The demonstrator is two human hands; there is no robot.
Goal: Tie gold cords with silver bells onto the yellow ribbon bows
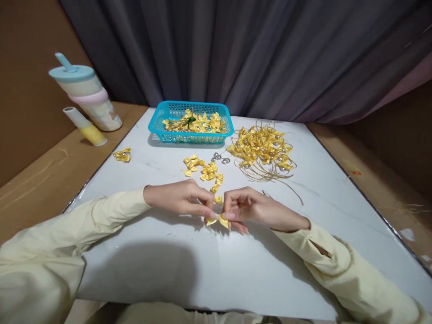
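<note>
Yellow ribbon bow (223,221): held over white tabletop (236,274)
Left hand (185,198): fingertips pinch left side
Right hand (253,208): fingertips pinch right side, probably for steadiness
Loose bows (209,170): just beyond, presumably for reach

We see satin bows (209,170) plain yellow; cords (266,177) gold; metal pieces (226,160) silver; plastic basket (155,120) turquoise; our sleeves (111,213) pale cream; tabletop (243,270) white, faint grey marble veining; curtain (202,54) dark grey-purple; tumbler (101,114) white, band (89,100) pink, lid (74,75) light blue.
</note>
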